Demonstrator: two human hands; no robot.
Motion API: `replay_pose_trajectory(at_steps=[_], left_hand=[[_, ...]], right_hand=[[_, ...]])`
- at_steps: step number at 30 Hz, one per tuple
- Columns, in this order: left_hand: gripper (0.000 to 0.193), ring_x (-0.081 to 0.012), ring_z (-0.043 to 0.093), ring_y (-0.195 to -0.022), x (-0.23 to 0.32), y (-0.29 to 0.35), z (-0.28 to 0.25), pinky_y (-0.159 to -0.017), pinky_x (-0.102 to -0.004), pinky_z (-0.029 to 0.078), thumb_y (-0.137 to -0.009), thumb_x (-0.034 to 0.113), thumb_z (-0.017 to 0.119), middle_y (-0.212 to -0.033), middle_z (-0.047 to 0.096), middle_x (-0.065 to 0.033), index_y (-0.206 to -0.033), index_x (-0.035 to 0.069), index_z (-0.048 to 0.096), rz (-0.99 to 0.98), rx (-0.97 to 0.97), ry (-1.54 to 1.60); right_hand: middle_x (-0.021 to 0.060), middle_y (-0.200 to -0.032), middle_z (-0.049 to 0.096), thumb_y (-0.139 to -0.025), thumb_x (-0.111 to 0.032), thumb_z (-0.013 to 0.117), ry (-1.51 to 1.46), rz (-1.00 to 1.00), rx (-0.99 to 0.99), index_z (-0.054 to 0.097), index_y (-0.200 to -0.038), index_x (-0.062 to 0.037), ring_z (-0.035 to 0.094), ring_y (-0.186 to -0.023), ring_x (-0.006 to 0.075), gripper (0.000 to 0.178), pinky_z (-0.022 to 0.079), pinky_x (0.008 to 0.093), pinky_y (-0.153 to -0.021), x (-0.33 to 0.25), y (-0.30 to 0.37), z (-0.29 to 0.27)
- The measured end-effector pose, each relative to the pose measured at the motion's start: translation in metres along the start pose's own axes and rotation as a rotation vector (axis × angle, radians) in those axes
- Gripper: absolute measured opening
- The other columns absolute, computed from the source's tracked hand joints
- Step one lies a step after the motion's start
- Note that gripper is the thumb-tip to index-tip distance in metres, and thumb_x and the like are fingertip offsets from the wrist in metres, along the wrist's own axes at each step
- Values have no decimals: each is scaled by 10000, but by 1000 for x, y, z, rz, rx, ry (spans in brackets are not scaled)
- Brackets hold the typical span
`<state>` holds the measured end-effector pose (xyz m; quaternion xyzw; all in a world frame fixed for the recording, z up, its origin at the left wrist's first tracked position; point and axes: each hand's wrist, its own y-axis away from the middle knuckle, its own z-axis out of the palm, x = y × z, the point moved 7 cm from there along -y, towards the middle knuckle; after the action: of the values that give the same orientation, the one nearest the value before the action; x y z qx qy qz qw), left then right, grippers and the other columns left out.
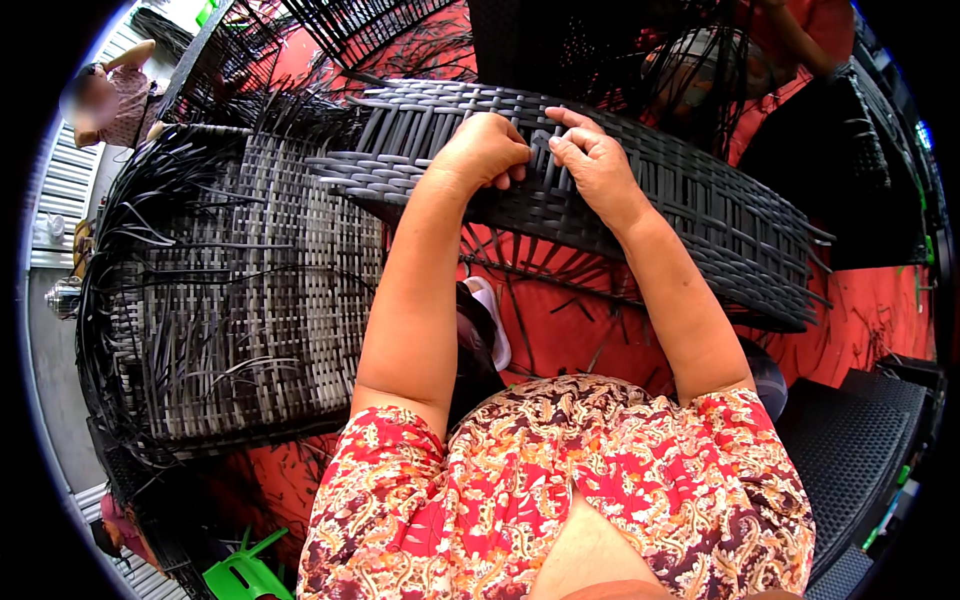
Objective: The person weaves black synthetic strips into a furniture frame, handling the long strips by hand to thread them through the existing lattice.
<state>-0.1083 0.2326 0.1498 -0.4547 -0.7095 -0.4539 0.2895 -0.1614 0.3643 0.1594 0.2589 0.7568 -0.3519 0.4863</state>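
A long curved panel of dark grey wicker point(720, 200) lies crosswise in front of me, with tight weaving along its edges and open upright strands between. On its upper middle part, my left hand point(483, 152) is closed, thumb and forefinger pinched at a grey strand point(541, 143). Just to the right of it, my right hand point(598, 170) has its forefinger stretched out and its thumb apart from it, close to the same strand. Its other fingers are partly hidden. Loose strand ends stick out at both tips of the panel.
At the left stands a large grey-and-black woven piece point(300, 220) with many loose ends. Strand scraps lie on the red floor point(860, 330). A black woven piece point(850, 450) is at the lower right, a green plastic stool point(245, 575) at the lower left. Other people point(128, 95) are nearby.
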Motion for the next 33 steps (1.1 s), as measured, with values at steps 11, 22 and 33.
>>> replay_pose_trajectory(at_steps=[11,22,33], left_hand=[[243,-119,512,-421,8,-10,3,-408,-268,419,-682,209,696,-555,563,-57,-736,-16,621,44,173,-266],[84,-64,357,-368,-11,-20,1,-330,-232,224,-663,112,621,-512,467,13,-632,43,583,-51,-46,257],[70,-66,357,-354,-8,-18,-3,-340,-228,236,-690,127,625,-520,482,28,-718,63,621,19,-57,379]], right_hand=[[131,-1188,551,-838,-131,578,-62,20,52,601,-686,16,564,-967,182,213,434,286,-823,3,-1,-2],[132,-1181,553,-779,-169,576,255,-72,95,582,-620,-9,490,-1103,274,226,375,350,-928,3,-3,0],[44,-1365,394,-810,-308,573,625,-80,-199,676,-879,-127,292,-1278,299,219,248,491,-1001,-4,-8,19]])
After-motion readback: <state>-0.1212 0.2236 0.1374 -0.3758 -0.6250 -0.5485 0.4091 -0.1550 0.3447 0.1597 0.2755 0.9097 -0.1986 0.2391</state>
